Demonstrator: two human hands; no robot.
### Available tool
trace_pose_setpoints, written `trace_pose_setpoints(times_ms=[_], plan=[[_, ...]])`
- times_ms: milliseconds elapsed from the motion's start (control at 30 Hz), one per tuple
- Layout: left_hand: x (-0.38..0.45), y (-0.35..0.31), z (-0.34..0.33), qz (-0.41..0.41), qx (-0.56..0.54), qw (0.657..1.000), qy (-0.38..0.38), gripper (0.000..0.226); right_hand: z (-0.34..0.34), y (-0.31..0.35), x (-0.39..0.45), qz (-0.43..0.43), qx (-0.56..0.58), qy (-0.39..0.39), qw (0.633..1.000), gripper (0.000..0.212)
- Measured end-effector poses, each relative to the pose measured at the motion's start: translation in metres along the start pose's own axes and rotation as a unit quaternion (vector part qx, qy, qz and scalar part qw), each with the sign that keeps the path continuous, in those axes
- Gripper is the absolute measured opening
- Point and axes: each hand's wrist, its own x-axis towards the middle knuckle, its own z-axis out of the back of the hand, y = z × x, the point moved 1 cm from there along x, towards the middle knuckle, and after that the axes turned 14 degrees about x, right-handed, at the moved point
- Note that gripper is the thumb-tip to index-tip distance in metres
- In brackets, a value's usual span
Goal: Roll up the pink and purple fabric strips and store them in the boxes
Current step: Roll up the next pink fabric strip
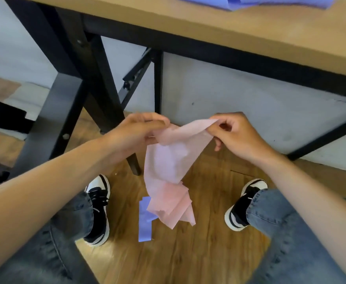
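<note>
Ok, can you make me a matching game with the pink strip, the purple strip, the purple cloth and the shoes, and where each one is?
Things:
1. pink strip
2. purple strip
3. purple cloth
4. shoes

Places:
A. on the table
B. flat on the floor between the feet
C. held up by the left hand and right hand
D. on the person's feet

Pairs: 1-C, 2-B, 3-A, 4-D
</note>
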Motion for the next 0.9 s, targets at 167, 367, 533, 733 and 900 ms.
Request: trace_pose_setpoints(times_ms=[167, 367, 533, 733, 900], plan=[[-0.012, -0.010, 0.011, -0.083, 0.046, 0.995, 0.023, 0.060, 0.007, 0.009, 0.002, -0.011, 0.062, -0.048, 0.997, 0.014], [-0.022, -0.013, 0.003, -0.129, 0.114, 0.982, -0.084, 0.022, 0.012, 0.006, -0.004, -0.036, 0.183, -0.072, 0.980, 0.027], [-0.022, -0.012, -0.001, -0.142, 0.170, 0.972, -0.081, 0.013, 0.004, 0.006, -0.015, -0.059, 0.240, -0.021, 0.969, 0.025], [-0.020, -0.011, 0.003, -0.160, 0.176, 0.971, 0.000, 0.044, 0.006, 0.003, -0.021, -0.085, 0.302, -0.065, 0.947, 0.028], [-0.027, -0.010, 0.002, -0.174, 0.211, 0.958, -0.086, 0.023, -0.002, -0.002, -0.025, -0.090, 0.330, -0.063, 0.937, 0.025]])
